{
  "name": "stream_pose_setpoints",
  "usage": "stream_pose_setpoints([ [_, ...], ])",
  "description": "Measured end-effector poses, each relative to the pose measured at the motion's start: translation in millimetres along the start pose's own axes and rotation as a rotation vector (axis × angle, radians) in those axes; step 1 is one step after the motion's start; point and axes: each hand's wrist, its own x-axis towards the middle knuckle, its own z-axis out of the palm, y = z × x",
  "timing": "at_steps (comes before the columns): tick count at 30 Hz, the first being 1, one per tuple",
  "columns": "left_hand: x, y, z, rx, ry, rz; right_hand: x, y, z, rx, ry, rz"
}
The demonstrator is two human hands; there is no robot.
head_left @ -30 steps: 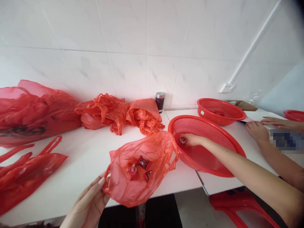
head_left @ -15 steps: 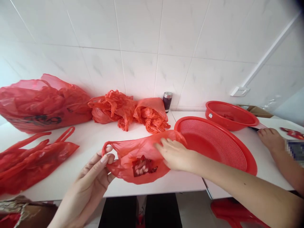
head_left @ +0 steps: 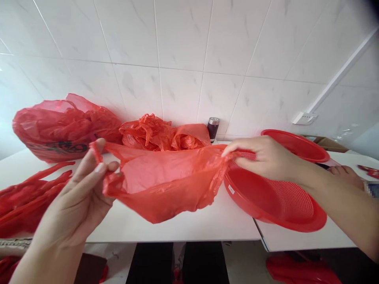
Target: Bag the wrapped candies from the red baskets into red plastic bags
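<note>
A red plastic bag (head_left: 168,177) is stretched sideways above the white table, held between my two hands. My left hand (head_left: 85,189) pinches its handle end, thumb against fingers. At the other end my right hand (head_left: 257,157) grips a gathered bit of the film. The bag's mouth gapes toward the left. No printed packet shows through it. Just below my right hand stands a red perforated basket (head_left: 266,197), partly hidden by my forearm.
Full red bags (head_left: 65,130) line the wall, beside a dark tumbler (head_left: 213,128). A red basin (head_left: 296,144) stands behind the basket. Another person's hand (head_left: 346,173) rests at the far right. More red bags (head_left: 26,197) lie at the left on the white table (head_left: 177,232).
Both hands have lifted the bag and pulled it wider. My right hand has moved from the bag's side to its right end. The dark printed packet inside is no longer visible.
</note>
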Motion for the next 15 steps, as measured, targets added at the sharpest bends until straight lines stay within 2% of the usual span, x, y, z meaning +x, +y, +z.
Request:
stream_pose_setpoints([
  [2,1,2,1.1,0.139,-0.028,-0.039,5,8,-1,-0.019,-0.02,0.034],
  [5,5,5,-7.6,0.355,-0.034,-0.024,8,18,-2,-0.006,0.037,0.083],
  [8,13,10,-17.8,0.493,-0.011,-0.043,10,23,-8,-0.116,0.034,0.043],
  [10,18,12,-17.4,0.498,-0.004,-0.048,10,22,-16,-0.155,0.029,0.053],
  [12,21,12,-8.8,0.45,-0.028,0.015,10,17,-23,-0.108,0.06,0.083],
  [15,24,8,15.4,0.305,-0.199,0.095,15,3,-29,0.032,0.071,0.044],
])
